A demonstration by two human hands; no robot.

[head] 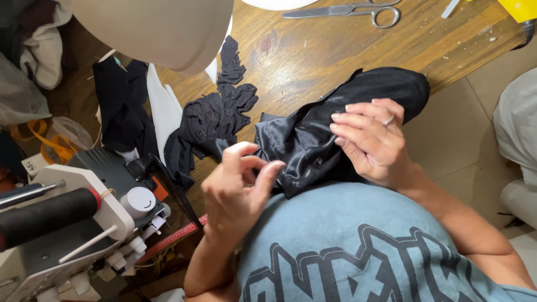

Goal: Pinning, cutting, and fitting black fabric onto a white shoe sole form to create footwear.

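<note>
A shiny black satin piece [313, 131] lies across the edge of the wooden table [313, 50] and against my body. My right hand [372, 142], with a ring on one finger, lies flat on top of it with the fingers together. My left hand [238, 187] hovers at the satin's left corner, thumb and fingers pinched near its edge; whether they grip the cloth cannot be told. A crumpled black lace scrap [215, 120] lies just left of the satin.
A sewing machine [72, 223] with a black thread spool stands at the lower left. Scissors [349, 10] lie at the table's far edge. White fabric strips [165, 112] and black cloth [120, 106] lie to the left. A pale rounded lamp shade [156, 28] hangs overhead.
</note>
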